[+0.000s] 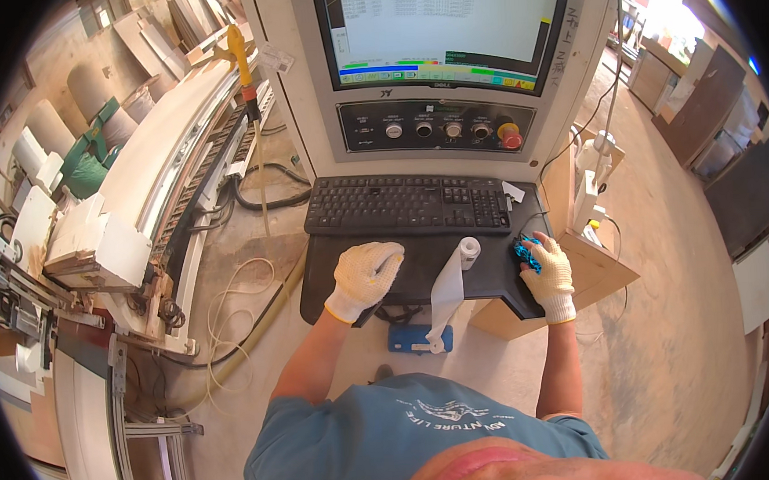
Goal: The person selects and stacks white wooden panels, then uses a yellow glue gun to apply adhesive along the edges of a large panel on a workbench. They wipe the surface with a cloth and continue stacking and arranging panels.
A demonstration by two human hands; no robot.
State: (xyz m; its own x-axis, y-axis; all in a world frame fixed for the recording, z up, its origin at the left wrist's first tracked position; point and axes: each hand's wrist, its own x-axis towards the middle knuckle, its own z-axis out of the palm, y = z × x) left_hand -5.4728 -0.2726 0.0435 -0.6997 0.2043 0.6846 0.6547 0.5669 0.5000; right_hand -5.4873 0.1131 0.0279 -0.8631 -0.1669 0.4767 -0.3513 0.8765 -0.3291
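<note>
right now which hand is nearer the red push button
Right. The right hand is below the red push button in the picture; the left hand is farther off, in front of the keyboard.

Two gloved hands forward, the left one curled, the right one spread.
The left hand point(363, 276) is loosely bent, its fingers folded in toward the thumb, and the left forearm point(306, 359) slants up to it. The right hand point(549, 274) lies palm down, with bare fingertips point(538, 236) curving over; the right forearm point(560, 370) runs nearly straight up.
</note>
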